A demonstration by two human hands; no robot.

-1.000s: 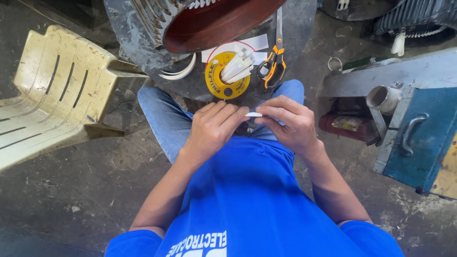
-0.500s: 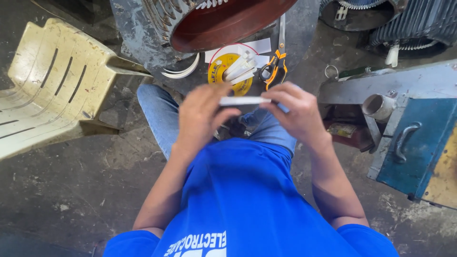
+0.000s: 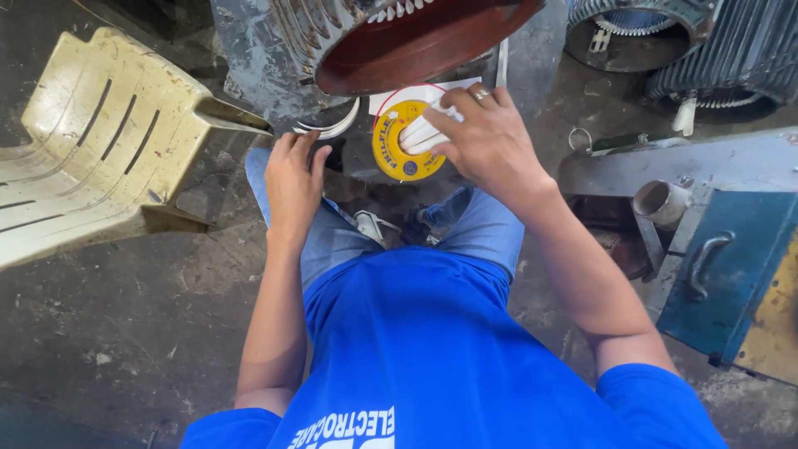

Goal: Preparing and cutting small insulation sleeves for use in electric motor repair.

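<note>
I sit low in a blue shirt and jeans. My left hand (image 3: 293, 179) lies flat on my left knee, fingers slightly apart and holding nothing. My right hand (image 3: 490, 137) reaches forward over a yellow tape roll (image 3: 391, 154) on the floor. Its fingertips pinch a small bundle of white strips (image 3: 420, 133) lying on the roll's centre. A large motor housing (image 3: 399, 41) with a dark red inner rim stands just beyond the roll.
A cream plastic chair (image 3: 91, 141) lies tipped over at the left. A blue metal box (image 3: 731, 266) with a handle and a short pipe (image 3: 661, 199) stand at the right. Another finned motor shell (image 3: 632, 33) is at the back right. Curved white strips (image 3: 332, 129) lie beside the roll.
Both hands held a white strip together in front of my chest. Now they have parted: the left dropped to my knee and the right moved forward to the yellow roll.
</note>
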